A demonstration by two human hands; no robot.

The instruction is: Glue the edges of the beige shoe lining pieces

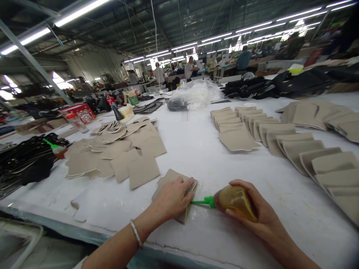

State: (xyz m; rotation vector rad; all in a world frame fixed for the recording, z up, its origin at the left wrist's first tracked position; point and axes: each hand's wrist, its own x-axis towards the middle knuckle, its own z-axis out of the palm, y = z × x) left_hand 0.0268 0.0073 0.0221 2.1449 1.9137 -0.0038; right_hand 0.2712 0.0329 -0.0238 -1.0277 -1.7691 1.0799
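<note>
My left hand (175,196) holds a beige sheet piece (171,176) down on the white table, its fingers bent over the top near the right edge. My right hand (260,209) is wrapped round a squeeze bottle (234,201) of amber liquid, tipped on its side. The bottle's thin green nozzle (203,201) points left, and its tip meets the piece's right edge beside my left fingers. A loose heap of similar beige pieces (143,172) lies just beyond my left hand.
Overlapping rows of curved beige pieces (239,138) fill the right side of the white table (190,149). Black pieces (36,160) and another green-tipped bottle (57,149) are at left. Clear plastic wrap (196,93) lies at the back. Several people work farther off.
</note>
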